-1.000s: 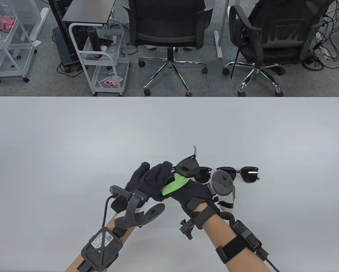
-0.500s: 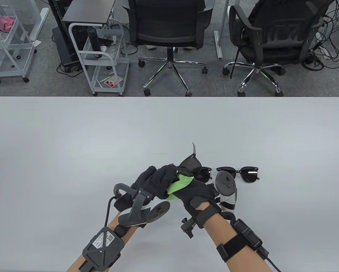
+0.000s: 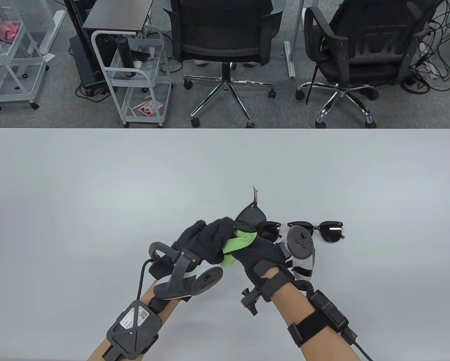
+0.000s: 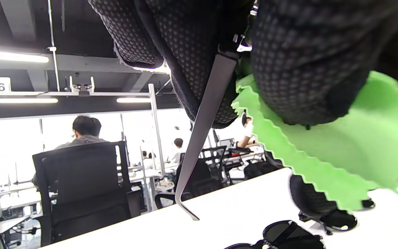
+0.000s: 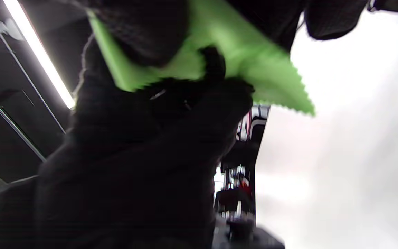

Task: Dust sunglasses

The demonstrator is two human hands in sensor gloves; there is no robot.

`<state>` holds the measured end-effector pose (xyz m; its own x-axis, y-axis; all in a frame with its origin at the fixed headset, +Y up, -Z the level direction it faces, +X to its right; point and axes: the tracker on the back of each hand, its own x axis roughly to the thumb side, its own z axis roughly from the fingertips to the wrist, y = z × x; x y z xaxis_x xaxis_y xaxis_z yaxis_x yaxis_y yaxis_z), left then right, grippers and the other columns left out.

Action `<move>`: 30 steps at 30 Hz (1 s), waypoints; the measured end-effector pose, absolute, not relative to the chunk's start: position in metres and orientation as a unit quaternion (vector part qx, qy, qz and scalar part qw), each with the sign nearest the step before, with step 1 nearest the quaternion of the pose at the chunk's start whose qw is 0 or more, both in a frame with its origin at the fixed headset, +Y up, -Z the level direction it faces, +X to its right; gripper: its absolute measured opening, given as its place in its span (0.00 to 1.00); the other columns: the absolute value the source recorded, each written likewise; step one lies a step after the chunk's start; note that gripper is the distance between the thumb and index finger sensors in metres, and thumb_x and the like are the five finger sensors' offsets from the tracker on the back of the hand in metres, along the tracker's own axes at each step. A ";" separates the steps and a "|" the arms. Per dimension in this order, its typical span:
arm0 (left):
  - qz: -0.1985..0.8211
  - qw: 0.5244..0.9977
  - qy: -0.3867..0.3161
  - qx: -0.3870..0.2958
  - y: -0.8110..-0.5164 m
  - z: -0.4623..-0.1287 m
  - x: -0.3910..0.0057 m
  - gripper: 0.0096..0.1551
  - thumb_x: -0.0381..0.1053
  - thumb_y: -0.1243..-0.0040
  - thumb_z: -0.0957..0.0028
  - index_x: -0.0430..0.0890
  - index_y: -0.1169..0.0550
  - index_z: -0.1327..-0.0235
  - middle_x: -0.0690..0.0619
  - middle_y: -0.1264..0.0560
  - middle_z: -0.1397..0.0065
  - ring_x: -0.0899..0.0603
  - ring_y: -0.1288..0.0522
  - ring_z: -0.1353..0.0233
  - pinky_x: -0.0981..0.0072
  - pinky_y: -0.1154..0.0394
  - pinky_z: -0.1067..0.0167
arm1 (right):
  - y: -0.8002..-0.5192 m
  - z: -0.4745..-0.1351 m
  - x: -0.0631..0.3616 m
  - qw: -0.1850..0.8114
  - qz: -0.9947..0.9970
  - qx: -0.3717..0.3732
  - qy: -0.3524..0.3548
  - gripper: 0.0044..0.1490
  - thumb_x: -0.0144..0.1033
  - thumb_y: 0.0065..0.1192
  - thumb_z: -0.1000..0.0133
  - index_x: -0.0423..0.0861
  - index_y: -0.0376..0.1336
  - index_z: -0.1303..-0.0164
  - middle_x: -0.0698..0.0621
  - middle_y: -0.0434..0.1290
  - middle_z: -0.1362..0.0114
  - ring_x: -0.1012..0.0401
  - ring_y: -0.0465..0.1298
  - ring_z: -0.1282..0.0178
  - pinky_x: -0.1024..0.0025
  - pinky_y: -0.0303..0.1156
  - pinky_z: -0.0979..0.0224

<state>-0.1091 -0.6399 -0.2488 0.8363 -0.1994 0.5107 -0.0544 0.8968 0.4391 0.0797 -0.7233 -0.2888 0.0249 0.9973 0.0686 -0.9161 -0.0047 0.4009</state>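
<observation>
left hand [image 3: 204, 240]: grips raised sunglasses [image 3: 250, 218];
right hand [image 3: 260, 255]: pinches green cloth [image 3: 238, 244] — against the lens;
table [image 3: 97, 188]: second sunglasses [image 3: 330, 230]

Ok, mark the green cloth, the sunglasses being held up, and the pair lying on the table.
green cloth [image 4: 351, 152], left wrist view, flat middle of the cloth.
held sunglasses [image 3: 250, 218], table view, raised dark lens.
spare sunglasses [image 3: 332, 232], table view, right-hand lens.
</observation>
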 end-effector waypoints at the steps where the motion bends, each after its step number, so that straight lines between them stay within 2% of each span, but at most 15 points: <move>1: -0.035 0.932 -0.284 0.221 -0.640 -0.249 -0.109 0.59 0.63 0.21 0.78 0.56 0.34 0.28 0.61 0.24 0.31 0.65 0.09 0.46 0.68 0.22 0.30 | -0.722 -0.289 0.080 0.682 0.700 0.176 0.115 0.28 0.36 0.70 0.50 0.42 0.71 0.40 0.46 0.80 0.37 0.46 0.81 0.38 0.37 0.67 0.33; 6: -0.040 0.930 -0.285 0.229 -0.639 -0.246 -0.104 0.59 0.63 0.21 0.77 0.55 0.34 0.28 0.61 0.24 0.31 0.65 0.09 0.47 0.68 0.22 0.30 | -0.717 -0.288 0.081 0.655 0.736 0.155 0.062 0.26 0.37 0.77 0.54 0.44 0.73 0.47 0.49 0.83 0.43 0.51 0.84 0.43 0.39 0.69 0.33; 8: -0.034 0.930 -0.287 0.227 -0.640 -0.246 -0.103 0.59 0.64 0.21 0.77 0.55 0.34 0.28 0.61 0.24 0.31 0.64 0.09 0.47 0.67 0.22 0.31 | -0.717 -0.287 0.081 0.649 0.747 0.137 0.039 0.25 0.43 0.79 0.54 0.46 0.74 0.51 0.51 0.84 0.46 0.52 0.85 0.46 0.40 0.70 0.34; 10: -0.021 0.932 -0.286 0.221 -0.641 -0.247 -0.102 0.59 0.64 0.22 0.77 0.54 0.34 0.27 0.61 0.23 0.32 0.65 0.09 0.48 0.67 0.22 0.31 | -0.717 -0.287 0.083 0.650 0.748 0.129 0.025 0.25 0.52 0.76 0.53 0.46 0.76 0.55 0.51 0.85 0.50 0.53 0.86 0.49 0.41 0.71 0.34; 14: -0.033 0.931 -0.285 0.226 -0.640 -0.247 -0.104 0.59 0.64 0.22 0.78 0.55 0.33 0.28 0.61 0.23 0.32 0.65 0.09 0.47 0.66 0.22 0.31 | -0.718 -0.291 0.084 0.671 0.724 0.149 0.065 0.27 0.48 0.70 0.50 0.43 0.75 0.50 0.48 0.84 0.45 0.49 0.85 0.45 0.38 0.69 0.34; 16: -0.045 0.928 -0.287 0.234 -0.640 -0.247 -0.107 0.59 0.64 0.21 0.78 0.56 0.33 0.28 0.62 0.23 0.32 0.65 0.09 0.47 0.67 0.21 0.31 | -0.720 -0.292 0.084 0.673 0.710 0.176 0.108 0.27 0.42 0.70 0.50 0.43 0.74 0.44 0.47 0.82 0.40 0.47 0.83 0.40 0.37 0.68 0.33; 18: -0.048 0.928 -0.288 0.231 -0.642 -0.248 -0.107 0.58 0.64 0.21 0.78 0.56 0.33 0.28 0.62 0.23 0.32 0.65 0.09 0.47 0.67 0.21 0.31 | -0.721 -0.293 0.082 0.662 0.720 0.175 0.112 0.27 0.36 0.72 0.52 0.43 0.72 0.42 0.47 0.81 0.38 0.47 0.82 0.39 0.36 0.67 0.33; 21: -0.044 0.930 -0.288 0.224 -0.644 -0.249 -0.105 0.58 0.65 0.21 0.78 0.55 0.33 0.28 0.62 0.23 0.32 0.65 0.09 0.48 0.67 0.21 0.31 | -0.718 -0.293 0.080 0.635 0.755 0.151 0.071 0.25 0.36 0.78 0.55 0.44 0.73 0.48 0.49 0.83 0.43 0.50 0.84 0.43 0.38 0.69 0.34; 24: -0.043 0.929 -0.288 0.229 -0.643 -0.248 -0.103 0.59 0.65 0.21 0.78 0.55 0.33 0.28 0.61 0.23 0.32 0.65 0.09 0.48 0.66 0.21 0.31 | -0.718 -0.292 0.080 0.635 0.760 0.135 0.040 0.24 0.45 0.81 0.57 0.47 0.75 0.55 0.52 0.85 0.49 0.53 0.86 0.48 0.40 0.70 0.34; 27: -0.020 0.932 -0.285 0.222 -0.641 -0.249 -0.106 0.59 0.66 0.21 0.78 0.54 0.33 0.28 0.61 0.23 0.32 0.65 0.09 0.48 0.66 0.21 0.31 | -0.716 -0.291 0.081 0.646 0.749 0.142 0.034 0.25 0.51 0.74 0.53 0.45 0.76 0.55 0.51 0.85 0.50 0.53 0.86 0.50 0.40 0.70 0.34; 30: -0.023 0.932 -0.285 0.222 -0.640 -0.250 -0.108 0.59 0.66 0.21 0.78 0.55 0.32 0.28 0.61 0.23 0.32 0.65 0.09 0.48 0.65 0.21 0.31 | -0.719 -0.293 0.082 0.670 0.722 0.157 0.072 0.27 0.48 0.68 0.49 0.43 0.75 0.49 0.48 0.84 0.45 0.49 0.84 0.45 0.38 0.68 0.33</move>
<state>-0.1078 -0.6401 -0.2497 0.8368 -0.1690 0.5207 -0.0841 0.9002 0.4273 0.0819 -0.7192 -0.2925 -0.0534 0.9900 0.1308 -0.9447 -0.0926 0.3145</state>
